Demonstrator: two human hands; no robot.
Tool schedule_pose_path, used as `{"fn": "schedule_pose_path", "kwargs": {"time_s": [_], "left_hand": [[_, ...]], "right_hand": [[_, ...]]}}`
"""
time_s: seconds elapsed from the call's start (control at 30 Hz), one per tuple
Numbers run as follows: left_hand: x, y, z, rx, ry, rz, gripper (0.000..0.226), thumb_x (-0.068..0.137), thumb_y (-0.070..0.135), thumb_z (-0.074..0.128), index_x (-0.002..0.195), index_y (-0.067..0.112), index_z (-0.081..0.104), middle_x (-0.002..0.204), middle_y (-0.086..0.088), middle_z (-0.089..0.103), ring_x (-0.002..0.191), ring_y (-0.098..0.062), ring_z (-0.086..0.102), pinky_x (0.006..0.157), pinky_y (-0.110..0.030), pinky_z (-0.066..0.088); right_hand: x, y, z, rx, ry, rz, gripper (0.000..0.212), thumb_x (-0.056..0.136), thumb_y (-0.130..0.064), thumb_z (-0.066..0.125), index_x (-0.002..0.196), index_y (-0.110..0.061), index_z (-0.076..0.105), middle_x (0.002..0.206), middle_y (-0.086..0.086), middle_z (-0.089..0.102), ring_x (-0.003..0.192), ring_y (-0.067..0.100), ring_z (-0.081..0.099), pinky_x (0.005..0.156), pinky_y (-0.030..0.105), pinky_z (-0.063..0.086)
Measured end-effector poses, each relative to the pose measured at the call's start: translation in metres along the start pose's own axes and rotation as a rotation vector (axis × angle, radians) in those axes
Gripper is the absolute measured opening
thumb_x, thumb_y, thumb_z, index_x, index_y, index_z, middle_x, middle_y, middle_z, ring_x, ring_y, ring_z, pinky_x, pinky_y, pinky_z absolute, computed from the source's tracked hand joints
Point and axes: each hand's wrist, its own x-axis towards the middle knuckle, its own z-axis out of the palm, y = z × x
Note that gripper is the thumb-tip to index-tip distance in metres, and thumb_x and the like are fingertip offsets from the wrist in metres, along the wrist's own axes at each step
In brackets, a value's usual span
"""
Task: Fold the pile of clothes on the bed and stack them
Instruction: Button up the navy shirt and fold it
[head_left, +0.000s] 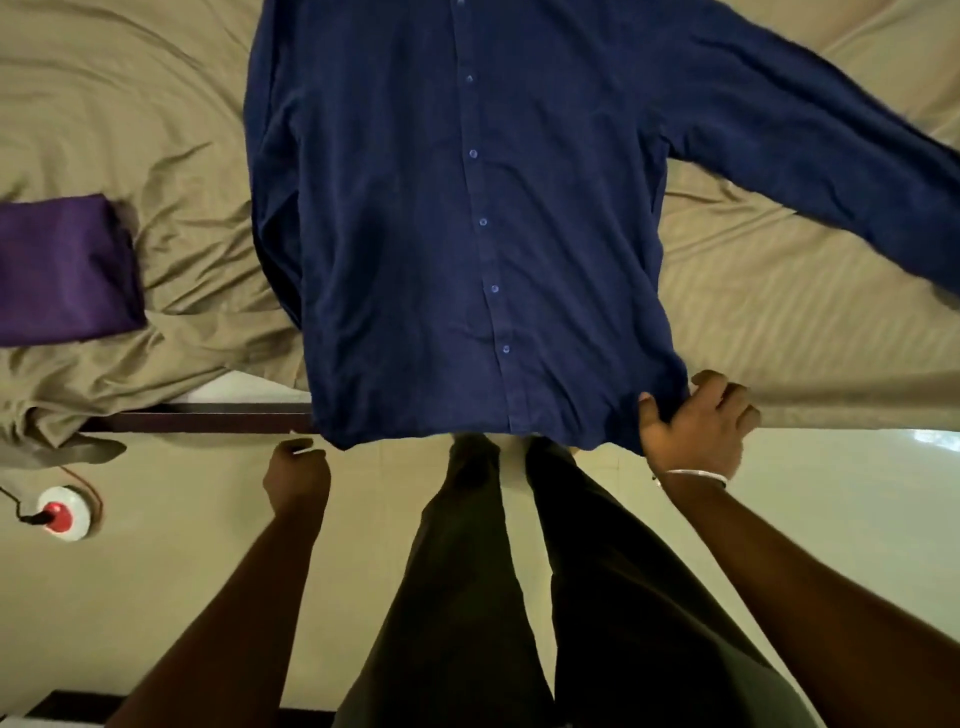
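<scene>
A navy blue button shirt (415, 218) lies flat, buttons up, on the tan bed sheet (156, 130), with its hem hanging over the bed's near edge. One sleeve (831, 150) stretches out to the right. My right hand (696, 431) grips the hem's right corner, thumb on top of the cloth. My left hand (297, 475) hangs just below and left of the hem's left corner with its fingers curled under; it holds nothing that I can see. A folded purple garment (62, 270) sits on the sheet at the far left.
The dark wooden bed frame (197, 415) shows under the rumpled sheet at the left. On the pale floor lies a white and red round device (65, 512) with a cable. My dark-trousered legs (519, 597) stand against the bed edge.
</scene>
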Motion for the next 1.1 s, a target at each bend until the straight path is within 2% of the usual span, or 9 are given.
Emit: {"fn": "schedule_pose_path", "kwargs": {"time_s": [0.23,0.37,0.53,0.63,0.73,0.83,0.9,1.0,1.1], "left_hand": [[0.027,0.077,0.005,0.053,0.130,0.352,0.027,0.097,0.015,0.048,0.118,0.002,0.060,0.119,-0.019,0.063,0.110,-0.038,0.057,0.091,-0.041,0.044],[0.083,0.128,0.017,0.015,0.010,0.329,0.043,0.098,0.041,0.054,0.088,-0.001,0.058,0.091,-0.026,0.062,0.085,-0.036,0.060,0.073,-0.043,0.043],[0.119,0.171,0.026,-0.062,-0.065,0.210,0.085,0.079,0.045,0.077,0.140,0.004,0.035,0.138,-0.021,0.051,0.123,-0.039,0.053,0.100,-0.052,0.047],[0.121,0.177,0.031,-0.024,-0.131,0.341,0.056,0.082,0.038,0.072,0.127,0.009,0.055,0.125,-0.015,0.064,0.114,-0.036,0.061,0.097,-0.049,0.050],[0.116,0.175,0.029,-0.309,-0.060,0.303,0.028,0.096,0.018,0.057,0.119,0.002,0.060,0.114,-0.014,0.066,0.108,-0.032,0.061,0.094,-0.041,0.048],[0.108,0.165,0.009,-0.458,0.066,0.286,0.020,0.102,0.018,0.047,0.118,0.007,0.050,0.109,-0.008,0.057,0.102,-0.025,0.057,0.088,-0.034,0.044],[0.107,0.158,-0.012,-0.443,0.098,0.325,0.023,0.102,0.018,0.047,0.122,0.007,0.049,0.110,-0.008,0.058,0.101,-0.022,0.057,0.088,-0.031,0.045],[0.110,0.154,-0.051,-0.325,0.094,0.432,0.026,0.093,0.019,0.065,0.116,0.009,0.058,0.105,-0.007,0.064,0.098,-0.022,0.062,0.087,-0.031,0.050],[0.126,0.155,-0.087,0.006,0.114,0.577,0.046,0.078,0.008,0.076,0.120,0.008,0.057,0.110,-0.011,0.062,0.102,-0.029,0.060,0.090,-0.037,0.049]], "right_hand": [[-0.014,-0.084,0.033,0.021,-0.084,-0.439,0.041,0.082,-0.043,0.052,0.114,-0.018,0.057,0.133,0.014,0.050,0.117,0.038,0.050,0.088,0.050,0.043],[-0.007,-0.155,0.051,0.049,-0.225,-0.647,0.056,0.092,-0.049,0.053,0.141,-0.024,0.044,0.158,0.008,0.027,0.142,0.027,0.032,0.105,0.055,0.034],[0.001,-0.208,0.076,-0.048,-0.467,-0.498,0.073,0.096,-0.059,0.041,0.156,-0.035,0.008,0.163,0.001,-0.017,0.151,0.025,-0.003,0.115,0.063,0.010],[0.001,-0.210,0.085,-0.094,-0.500,-0.445,0.078,0.092,-0.055,0.051,0.155,-0.031,0.012,0.163,0.000,-0.018,0.151,0.025,-0.005,0.117,0.064,0.010],[-0.005,-0.217,0.087,-0.056,-0.360,-0.426,0.071,0.090,-0.051,0.054,0.151,-0.026,0.027,0.164,0.005,-0.003,0.150,0.027,0.011,0.114,0.065,0.014],[-0.017,-0.237,0.086,0.104,-0.118,-0.743,0.056,0.091,-0.040,0.052,0.142,-0.017,0.045,0.158,0.008,0.028,0.141,0.026,0.035,0.109,0.063,0.030],[-0.025,-0.261,0.089,0.215,-0.127,-1.013,0.049,0.094,-0.033,0.050,0.140,-0.015,0.050,0.153,0.008,0.040,0.134,0.027,0.045,0.105,0.058,0.038],[-0.039,-0.303,0.093,0.181,-0.225,-1.111,0.055,0.096,-0.037,0.052,0.148,-0.023,0.041,0.159,0.010,0.027,0.137,0.032,0.041,0.104,0.055,0.040],[-0.041,-0.334,0.099,-0.060,-0.388,-0.935,0.073,0.093,-0.052,0.051,0.152,-0.048,0.009,0.164,0.005,-0.012,0.148,0.040,0.010,0.108,0.067,0.026]]}}
